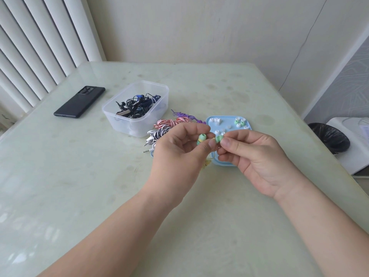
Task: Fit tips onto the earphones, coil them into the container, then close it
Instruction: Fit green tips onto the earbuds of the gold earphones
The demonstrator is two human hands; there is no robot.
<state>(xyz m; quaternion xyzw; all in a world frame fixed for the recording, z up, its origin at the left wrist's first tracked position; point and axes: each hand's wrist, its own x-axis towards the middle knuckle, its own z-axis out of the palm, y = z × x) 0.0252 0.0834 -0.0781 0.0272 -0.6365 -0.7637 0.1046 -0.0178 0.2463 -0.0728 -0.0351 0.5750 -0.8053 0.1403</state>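
Observation:
My left hand (179,150) pinches a green and yellow earbud (201,138) that wears a green tip. My right hand (253,154) pinches the second green earbud (218,139) between thumb and fingers, close to my left thumb. Their thin cable hangs down between the hands and is mostly hidden. Behind my hands lies a light blue lid (247,121) with several loose white and green tips (239,123) on it. A clear plastic container (135,108) at the middle of the table holds tangled dark earphones.
Coiled pink, purple and black-and-white earphones (169,124) lie between the container and the blue lid. A black phone (79,101) rests at the far left. A black-lined bin (329,136) and a white appliance (353,144) stand off the table's right edge.

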